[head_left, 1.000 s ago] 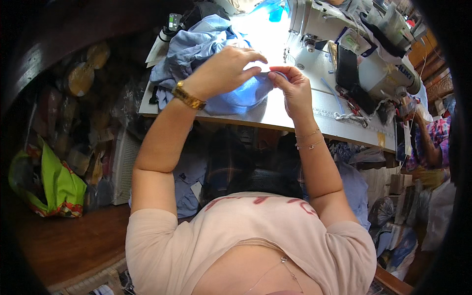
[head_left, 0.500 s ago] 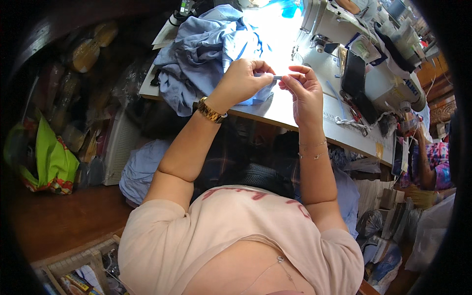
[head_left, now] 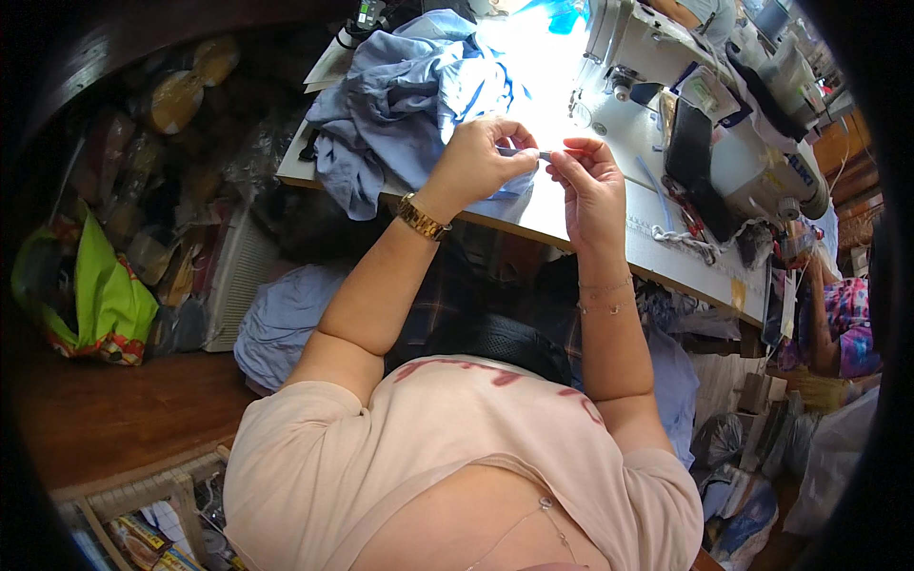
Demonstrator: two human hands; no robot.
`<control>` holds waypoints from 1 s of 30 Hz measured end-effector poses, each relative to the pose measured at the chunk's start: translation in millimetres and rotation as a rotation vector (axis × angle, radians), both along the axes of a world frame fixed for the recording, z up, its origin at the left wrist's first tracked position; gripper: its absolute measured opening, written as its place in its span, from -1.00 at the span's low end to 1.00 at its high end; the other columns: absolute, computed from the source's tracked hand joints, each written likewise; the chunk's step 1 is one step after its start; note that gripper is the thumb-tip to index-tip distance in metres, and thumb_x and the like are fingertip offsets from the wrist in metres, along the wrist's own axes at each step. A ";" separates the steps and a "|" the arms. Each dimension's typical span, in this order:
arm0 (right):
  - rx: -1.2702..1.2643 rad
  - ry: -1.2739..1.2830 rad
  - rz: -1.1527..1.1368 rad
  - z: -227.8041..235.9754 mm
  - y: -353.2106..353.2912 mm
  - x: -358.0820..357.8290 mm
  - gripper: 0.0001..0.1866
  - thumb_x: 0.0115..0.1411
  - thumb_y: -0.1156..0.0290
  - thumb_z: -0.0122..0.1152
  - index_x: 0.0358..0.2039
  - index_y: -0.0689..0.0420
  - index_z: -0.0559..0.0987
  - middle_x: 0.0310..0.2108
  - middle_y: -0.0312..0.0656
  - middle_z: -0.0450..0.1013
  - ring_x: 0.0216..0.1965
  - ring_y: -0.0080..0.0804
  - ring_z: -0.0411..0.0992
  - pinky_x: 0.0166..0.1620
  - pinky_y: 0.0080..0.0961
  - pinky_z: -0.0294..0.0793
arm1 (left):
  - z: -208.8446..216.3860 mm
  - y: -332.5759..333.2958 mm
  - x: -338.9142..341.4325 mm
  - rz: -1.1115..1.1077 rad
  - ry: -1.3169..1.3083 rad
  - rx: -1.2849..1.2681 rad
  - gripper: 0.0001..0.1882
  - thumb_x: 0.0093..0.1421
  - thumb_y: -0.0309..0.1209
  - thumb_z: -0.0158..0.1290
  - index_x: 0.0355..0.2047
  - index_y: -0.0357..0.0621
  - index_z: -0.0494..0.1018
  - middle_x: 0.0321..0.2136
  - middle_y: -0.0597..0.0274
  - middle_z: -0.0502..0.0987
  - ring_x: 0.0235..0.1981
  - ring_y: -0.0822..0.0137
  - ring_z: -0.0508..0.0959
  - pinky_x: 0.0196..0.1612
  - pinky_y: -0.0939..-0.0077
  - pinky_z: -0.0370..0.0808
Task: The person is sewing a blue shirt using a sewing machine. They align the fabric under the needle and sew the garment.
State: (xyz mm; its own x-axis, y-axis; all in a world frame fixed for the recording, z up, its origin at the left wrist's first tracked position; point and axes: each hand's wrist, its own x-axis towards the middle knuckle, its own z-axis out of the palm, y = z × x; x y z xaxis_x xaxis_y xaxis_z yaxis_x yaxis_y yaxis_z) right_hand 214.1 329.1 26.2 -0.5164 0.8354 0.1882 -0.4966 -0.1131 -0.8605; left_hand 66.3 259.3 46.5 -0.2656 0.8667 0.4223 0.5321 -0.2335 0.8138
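Thumb and fingers of my left hand [head_left: 482, 164] pinch a narrow folded strip of blue-grey fabric [head_left: 545, 155]. At the other end of that short strip, my right hand [head_left: 592, 190] grips it between thumb and forefinger, the other fingers curled. Both hands are above the front edge of the white sewing table [head_left: 657, 249]. Just beyond my left hand lies a crumpled heap of light blue cloth [head_left: 381, 105], partly hanging over the edge. Whether the strip belongs to that cloth I cannot tell.
A white sewing machine [head_left: 766, 176] stands on the right, with a dark phone-like slab [head_left: 687, 141] by it. More blue cloth [head_left: 281, 328] hangs below the table. A green bag [head_left: 109, 290] sits far left. Another person in bright patterned clothes [head_left: 845, 319] is at far right.
The view has shifted slightly. My hands stay close together on the fabric strip, the left one having turned a little; the cloth heap keeps its shape.
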 end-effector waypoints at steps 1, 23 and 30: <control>-0.004 0.008 0.002 1.1 -0.8 -0.3 -0.76 0.05 0.57 0.23 -0.25 0.23 0.44 -0.40 -0.16 0.46 -0.38 -0.49 0.44 -0.26 -0.61 0.41 | 2.0 -2.0 0.1 0.006 0.036 -0.012 -0.81 -0.05 -0.34 0.15 -0.47 -0.21 0.53 -0.54 0.26 0.52 -0.53 0.49 0.45 -0.43 0.62 0.39; 0.602 -0.386 -0.272 19.2 -44.3 9.2 -0.70 0.26 0.37 -0.09 -0.02 0.16 0.30 -0.16 0.04 0.49 -0.21 -0.27 0.51 -0.16 -0.53 0.46 | 13.1 -7.7 17.5 0.117 -0.143 0.029 -0.81 0.04 -0.40 0.10 -0.45 -0.32 0.53 -0.56 0.11 0.57 -0.54 0.44 0.56 -0.43 0.58 0.47; 0.768 -0.512 -0.257 25.6 -55.7 12.8 -0.58 0.19 0.50 -0.13 0.10 0.14 0.22 -0.02 0.06 0.39 -0.03 -0.12 0.37 0.03 -0.31 0.31 | 20.9 -17.2 17.2 0.090 -0.213 -0.043 -0.82 0.12 -0.41 0.06 -0.34 -0.30 0.53 -0.49 0.28 0.56 -0.50 0.57 0.47 -0.41 0.71 0.40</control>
